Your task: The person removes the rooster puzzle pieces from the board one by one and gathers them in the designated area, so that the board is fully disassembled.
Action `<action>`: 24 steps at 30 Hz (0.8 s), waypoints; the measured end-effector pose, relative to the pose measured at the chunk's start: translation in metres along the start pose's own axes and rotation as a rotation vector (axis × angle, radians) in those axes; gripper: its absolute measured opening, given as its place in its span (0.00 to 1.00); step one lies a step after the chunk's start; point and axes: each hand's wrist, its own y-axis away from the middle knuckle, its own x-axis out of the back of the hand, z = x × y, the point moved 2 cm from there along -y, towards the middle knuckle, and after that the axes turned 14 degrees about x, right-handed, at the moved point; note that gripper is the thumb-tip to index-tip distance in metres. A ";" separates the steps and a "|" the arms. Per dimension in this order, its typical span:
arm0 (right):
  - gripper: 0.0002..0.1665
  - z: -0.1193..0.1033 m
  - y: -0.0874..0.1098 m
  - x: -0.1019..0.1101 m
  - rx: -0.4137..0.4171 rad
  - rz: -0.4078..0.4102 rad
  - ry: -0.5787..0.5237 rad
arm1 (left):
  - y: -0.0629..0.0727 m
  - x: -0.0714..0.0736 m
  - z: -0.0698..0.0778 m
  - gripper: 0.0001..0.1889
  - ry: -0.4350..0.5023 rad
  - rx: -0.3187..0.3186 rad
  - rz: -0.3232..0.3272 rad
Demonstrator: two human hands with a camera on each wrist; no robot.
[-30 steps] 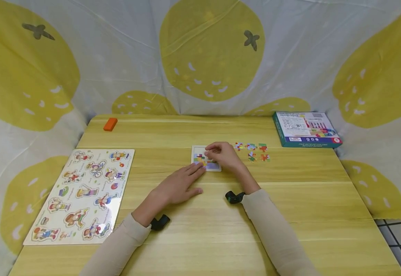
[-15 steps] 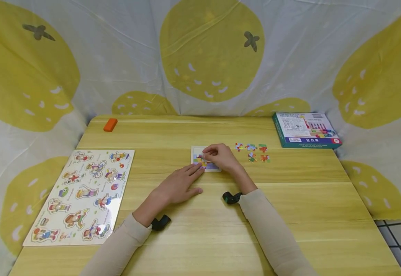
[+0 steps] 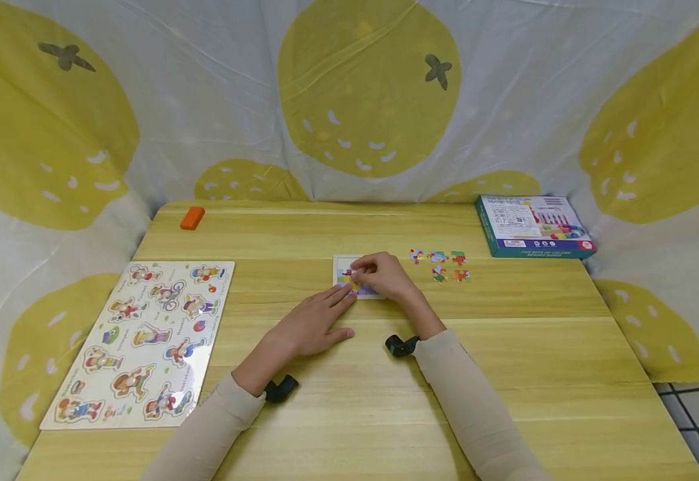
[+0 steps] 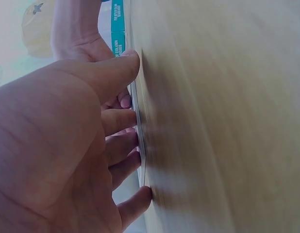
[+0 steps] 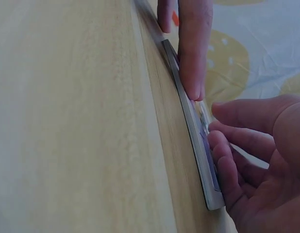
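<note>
A small square jigsaw tray [image 3: 338,261] with a pale rim lies mid-table, partly filled with coloured pieces. My left hand [image 3: 310,324] lies palm down with straight fingers, its fingertips resting on the tray's near left side. In the right wrist view those fingertips press the tray's face [image 5: 191,87]. Over the tray, my right hand [image 3: 385,276] pinches a small jigsaw piece [image 5: 204,116] between thumb and forefinger; most of it is hidden. Its other fingers curl beside the tray's edge. Several loose jigsaw pieces [image 3: 438,256] lie right of the tray.
A large board [image 3: 165,314] with cartoon sports figures covers the table's left side. An orange block [image 3: 192,218] sits at the back left. At the back right lies a flat box [image 3: 535,227]. A lemon-patterned cloth [image 3: 370,87] hangs behind the table.
My right hand has shifted slightly left over the tray, its fingers still pinched. My left hand and the loose pieces have stayed put.
</note>
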 end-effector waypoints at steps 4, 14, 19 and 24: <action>0.15 0.000 0.000 0.000 0.011 -0.019 0.025 | 0.001 0.001 0.002 0.40 0.003 0.000 -0.003; 0.14 -0.001 -0.001 0.002 -0.002 -0.045 0.036 | -0.001 -0.001 0.004 0.40 -0.008 0.003 -0.006; 0.13 -0.002 -0.002 0.001 -0.010 -0.028 0.022 | -0.001 0.000 0.004 0.40 -0.004 0.003 -0.006; 0.12 -0.002 -0.002 0.000 -0.017 -0.011 0.009 | 0.000 0.001 0.004 0.40 0.006 0.005 -0.009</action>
